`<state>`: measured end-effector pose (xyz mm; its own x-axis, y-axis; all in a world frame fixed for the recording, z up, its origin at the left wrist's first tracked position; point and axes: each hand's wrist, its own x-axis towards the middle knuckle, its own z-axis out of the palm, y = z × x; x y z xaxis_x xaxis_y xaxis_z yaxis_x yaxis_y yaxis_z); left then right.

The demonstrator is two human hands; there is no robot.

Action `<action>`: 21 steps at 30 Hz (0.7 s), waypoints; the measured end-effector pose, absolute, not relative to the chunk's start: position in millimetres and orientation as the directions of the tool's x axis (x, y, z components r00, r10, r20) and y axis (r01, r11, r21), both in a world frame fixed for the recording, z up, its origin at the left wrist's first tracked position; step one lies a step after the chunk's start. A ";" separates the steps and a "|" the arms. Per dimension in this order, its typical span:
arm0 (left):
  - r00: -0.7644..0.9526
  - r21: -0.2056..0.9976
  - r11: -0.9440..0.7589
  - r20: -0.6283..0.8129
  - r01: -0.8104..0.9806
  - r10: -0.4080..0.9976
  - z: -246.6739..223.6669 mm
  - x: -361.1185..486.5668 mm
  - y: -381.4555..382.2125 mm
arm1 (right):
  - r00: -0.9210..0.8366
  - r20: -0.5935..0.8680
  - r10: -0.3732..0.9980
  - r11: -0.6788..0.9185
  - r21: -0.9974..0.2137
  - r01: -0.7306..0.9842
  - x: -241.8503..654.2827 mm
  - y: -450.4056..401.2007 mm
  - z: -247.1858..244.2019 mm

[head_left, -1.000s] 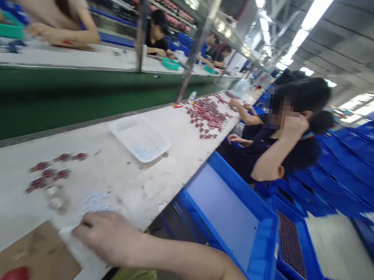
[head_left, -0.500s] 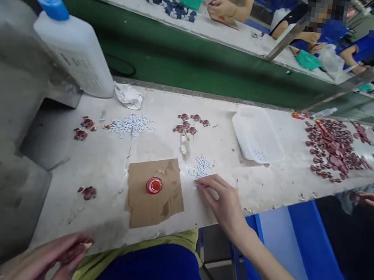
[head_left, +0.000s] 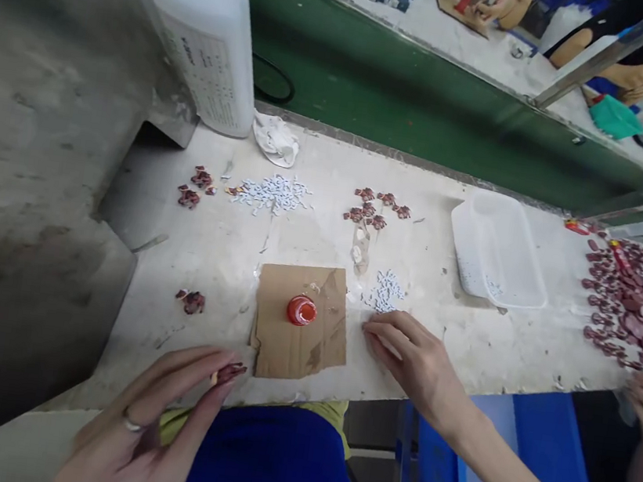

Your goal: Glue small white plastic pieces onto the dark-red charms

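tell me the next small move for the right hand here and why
Probably pinch one white piece from the small pile and carry it to the left hand. The right hand rests just below that pile, fingertips toward it, while the left already pinches a dark red piece at the table edge.

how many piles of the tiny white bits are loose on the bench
2: one white pile left of centre near the bottle, one white pile just above the right hand. More may lie in the tray.

Small red cap (head_left: 301, 310) is sitting on the brown cardboard square (head_left: 299, 323), white plastic tray (head_left: 498, 251) lying to its right, tall white plastic bottle (head_left: 208, 30) standing behind-left.
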<state>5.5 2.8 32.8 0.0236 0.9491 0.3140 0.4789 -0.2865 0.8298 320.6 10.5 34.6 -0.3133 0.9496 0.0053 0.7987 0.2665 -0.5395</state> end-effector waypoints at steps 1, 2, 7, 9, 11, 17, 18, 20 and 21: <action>0.057 0.825 -0.312 0.324 0.471 0.944 33.7 5.1 4.8 | -0.309 0.003 0.951 0.259 -0.556 0.790 317.1 14.0 38.3; 0.084 0.822 -0.333 0.333 0.462 0.939 34.7 5.1 6.5 | -0.294 0.008 0.956 0.244 -0.578 0.779 311.8 18.3 42.3; 0.122 0.846 -0.315 0.292 0.430 0.949 39.0 10.9 7.8 | -0.261 0.085 0.962 0.248 -0.675 0.695 271.3 44.4 57.1; 0.104 0.866 -0.281 0.261 0.413 0.960 40.1 13.4 5.7 | -0.288 0.086 0.954 0.266 -0.685 0.679 259.5 51.2 58.3; 0.088 0.880 -0.270 0.256 0.391 0.963 40.9 14.4 4.2 | -0.314 0.088 0.945 0.288 -0.674 0.680 254.2 54.3 57.5; 0.092 0.861 -0.308 0.296 0.404 0.951 43.7 13.3 8.5 | -0.384 0.123 0.915 0.367 -0.652 0.664 255.0 54.2 54.6; 0.094 0.857 -0.314 0.303 0.408 0.948 44.0 13.8 9.6 | -0.387 0.123 0.914 0.368 -0.654 0.661 254.8 54.2 55.2; 0.087 0.851 -0.320 0.313 0.415 0.946 44.1 15.6 10.9 | -0.378 0.130 0.917 0.363 -0.666 0.652 253.3 53.6 57.9; 0.079 0.851 -0.319 0.315 0.417 0.946 44.0 16.8 11.3 | -0.363 0.138 0.921 0.355 -0.678 0.644 252.1 52.9 60.0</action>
